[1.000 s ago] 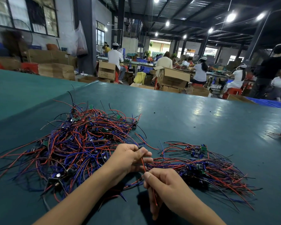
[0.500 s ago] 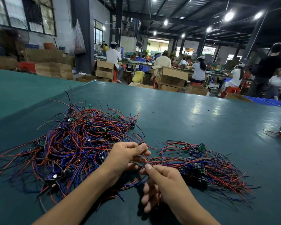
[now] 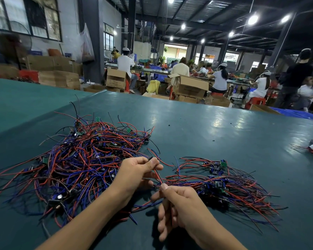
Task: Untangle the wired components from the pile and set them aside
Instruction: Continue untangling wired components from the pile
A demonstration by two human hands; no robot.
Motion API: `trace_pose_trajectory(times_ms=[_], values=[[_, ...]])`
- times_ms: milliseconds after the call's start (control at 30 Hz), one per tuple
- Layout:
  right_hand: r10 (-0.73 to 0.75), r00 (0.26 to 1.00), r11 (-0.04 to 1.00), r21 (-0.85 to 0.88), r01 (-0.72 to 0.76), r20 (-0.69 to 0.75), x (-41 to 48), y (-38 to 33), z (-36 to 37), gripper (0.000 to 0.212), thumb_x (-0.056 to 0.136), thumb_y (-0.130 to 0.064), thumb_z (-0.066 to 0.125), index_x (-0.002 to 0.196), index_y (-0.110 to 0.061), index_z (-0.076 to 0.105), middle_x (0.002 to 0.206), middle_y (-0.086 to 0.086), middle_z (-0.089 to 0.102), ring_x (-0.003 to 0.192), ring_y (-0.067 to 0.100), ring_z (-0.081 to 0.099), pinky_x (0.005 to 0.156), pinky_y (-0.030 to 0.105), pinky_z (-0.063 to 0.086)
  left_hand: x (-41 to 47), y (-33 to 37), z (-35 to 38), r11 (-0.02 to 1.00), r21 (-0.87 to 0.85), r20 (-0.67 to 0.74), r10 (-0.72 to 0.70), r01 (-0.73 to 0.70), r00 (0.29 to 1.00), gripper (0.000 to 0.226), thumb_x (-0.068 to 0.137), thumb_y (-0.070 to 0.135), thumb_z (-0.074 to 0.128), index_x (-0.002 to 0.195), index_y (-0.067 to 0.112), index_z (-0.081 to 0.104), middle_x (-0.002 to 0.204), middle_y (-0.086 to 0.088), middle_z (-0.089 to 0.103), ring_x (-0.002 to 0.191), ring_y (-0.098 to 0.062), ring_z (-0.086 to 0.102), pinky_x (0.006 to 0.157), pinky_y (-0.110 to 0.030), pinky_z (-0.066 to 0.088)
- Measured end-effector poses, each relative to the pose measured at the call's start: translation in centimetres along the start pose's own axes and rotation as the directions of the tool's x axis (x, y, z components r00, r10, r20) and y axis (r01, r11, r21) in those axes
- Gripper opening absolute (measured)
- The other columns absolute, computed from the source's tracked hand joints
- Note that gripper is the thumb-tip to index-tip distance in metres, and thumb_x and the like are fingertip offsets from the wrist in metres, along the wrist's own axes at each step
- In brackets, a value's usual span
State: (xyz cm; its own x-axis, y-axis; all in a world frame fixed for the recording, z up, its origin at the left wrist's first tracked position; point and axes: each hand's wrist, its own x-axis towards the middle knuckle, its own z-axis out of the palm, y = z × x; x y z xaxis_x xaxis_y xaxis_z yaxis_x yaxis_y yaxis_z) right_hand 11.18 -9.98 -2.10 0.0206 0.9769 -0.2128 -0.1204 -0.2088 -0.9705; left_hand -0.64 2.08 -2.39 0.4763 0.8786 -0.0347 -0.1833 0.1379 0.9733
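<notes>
The left hand [image 3: 139, 171] pinched a small dark component with a thin red lead [image 3: 157, 175] between thumb and forefinger; the right hand [image 3: 182, 204] pinched that lead lower down, other fingers loosely curled. It hung between the big tangled pile of red, blue and black wires [image 3: 79, 159] and the smaller set-aside bunch [image 3: 229, 186] on the glossy teal surface [image 3: 206, 134]. The lead looked light, limp and snag-prone; gripping the component body seemed safest

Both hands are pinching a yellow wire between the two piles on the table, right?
No, the wire is red, not yellow. The head view shows the left hand and right hand pinching it between the big pile and small pile on the table.
</notes>
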Motion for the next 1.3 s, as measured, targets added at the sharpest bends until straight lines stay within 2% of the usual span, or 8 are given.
trace_pose_trajectory(times_ms=[133, 333, 433, 533, 733, 1033, 1167, 1300], values=[[0.029, 0.996, 1.0, -0.007, -0.029, 0.085, -0.3, -0.2, 0.6, 0.039, 0.109, -0.026, 0.041, 0.107, 0.009, 0.057, 0.067, 0.023, 0.061, 0.051, 0.031, 0.064, 0.045, 0.037, 0.056, 0.3, -0.2, -0.3, 1.0, 0.01, -0.02, 0.015, -0.015, 1.0, 0.024, 0.095, 0.026, 0.065, 0.099, 0.002, 0.069, 0.097, -0.007, 0.078, 0.068, -0.013, 0.069, 0.051, -0.023, 0.051], [0.092, 0.988, 0.986, 0.13, -0.108, 0.121, -0.7, -0.7, 1.2, 0.037, 0.109, -0.022, 0.039, 0.105, 0.01, 0.057, 0.067, 0.024, 0.059, 0.05, 0.032, 0.063, 0.046, 0.041, 0.058, 0.4, -0.3, -0.4, 0.997, 0.024, -0.022, 0.071, -0.071, 0.997, 0.038, 0.082, 0.038, 0.067, 0.098, 0.004, 0.07, 0.094, -0.008, 0.078, 0.066, -0.014, 0.069, 0.05, -0.023, 0.051], [0.102, 0.979, 0.99, 0.074, -0.117, 0.178, -0.8, -0.8, 1.0, 0.036, 0.109, -0.025, 0.04, 0.099, 0.005, 0.058, 0.068, 0.023, 0.061, 0.052, 0.03, 0.065, 0.048, 0.039, 0.058, 0.7, -0.4, -0.6, 0.997, 0.033, -0.081, 0.074, -0.071, 0.994, 0.025, 0.094, 0.029, 0.064, 0.091, 0.005, 0.071, 0.076, -0.005, 0.074, 0.061, -0.013, 0.065, 0.051, -0.024, 0.052], [0.122, 0.963, 0.99, 0.045, -0.137, 0.241, -0.9, -0.6, 1.3, 0.036, 0.109, -0.026, 0.04, 0.091, -0.001, 0.057, 0.067, 0.021, 0.062, 0.05, 0.027, 0.065, 0.045, 0.032, 0.055, 1.0, -0.4, -0.7, 0.999, 0.023, -0.096, 0.047, -0.045, 0.994, 0.026, 0.097, 0.024, 0.063, 0.092, -0.001, 0.07, 0.062, -0.003, 0.064, 0.056, -0.015, 0.058, 0.055, -0.028, 0.051], [0.217, 0.953, 0.976, -0.032, -0.215, 0.214, -0.9, -0.3, 1.3, 0.041, 0.107, -0.031, 0.043, 0.071, -0.014, 0.052, 0.054, 0.014, 0.056, 0.032, 0.019, 0.048, 0.034, 0.019, 0.037, 1.0, -0.3, -0.9, 0.994, -0.018, 0.005, -0.112, 0.112, 0.994, 0.024, 0.099, 0.023, 0.062, 0.098, -0.001, 0.066, 0.057, 0.0, 0.056, 0.047, -0.013, 0.056, 0.042, -0.023, 0.044], [0.391, 0.905, 0.918, -0.15, -0.368, 0.17, -1.6, -1.6, 1.0, 0.052, 0.104, -0.047, 0.046, 0.06, -0.019, 0.044, 0.049, 0.01, 0.042, 0.028, 0.018, 0.029, 0.031, 0.018, 0.023, 0.8, 0.0, -1.2, 0.992, 0.049, 0.055, -0.115, 0.113, 0.992, 0.027, 0.099, 0.026, 0.062, 0.101, 0.0, 0.068, 0.06, 0.0, 0.058, 0.049, -0.011, 0.056, 0.045, -0.023, 0.046], [0.372, 0.913, 0.921, -0.188, -0.34, 0.17, -1.8, -1.5, 1.1, 0.061, 0.102, -0.054, 0.045, 0.052, -0.019, 0.042, 0.043, 0.008, 0.044, 0.028, 0.017, 0.032, 0.031, 0.019, 0.024, 0.7, 0.2, -1.1, 0.995, -0.008, 0.039, -0.095, 0.095, 0.995, 0.028, 0.097, 0.026, 0.064, 0.101, -0.002, 0.068, 0.06, -0.001, 0.055, 0.047, -0.011, 0.052, 0.044, -0.024, 0.046], [0.358, 0.915, 0.928, -0.177, -0.327, 0.187, -1.7, -1.6, 1.0, 0.065, 0.099, -0.058, 0.05, 0.05, -0.015, 0.049, 0.044, 0.01, 0.051, 0.031, 0.017, 0.044, 0.034, 0.02, 0.029, 0.7, 0.1, -1.1, 0.994, -0.087, 0.008, -0.059, 0.06, 0.998, 0.04, 0.091, 0.033, 0.068, 0.106, -0.003, 0.068, 0.061, -0.001, 0.054, 0.048, -0.011, 0.05, 0.044, -0.026, 0.046]])
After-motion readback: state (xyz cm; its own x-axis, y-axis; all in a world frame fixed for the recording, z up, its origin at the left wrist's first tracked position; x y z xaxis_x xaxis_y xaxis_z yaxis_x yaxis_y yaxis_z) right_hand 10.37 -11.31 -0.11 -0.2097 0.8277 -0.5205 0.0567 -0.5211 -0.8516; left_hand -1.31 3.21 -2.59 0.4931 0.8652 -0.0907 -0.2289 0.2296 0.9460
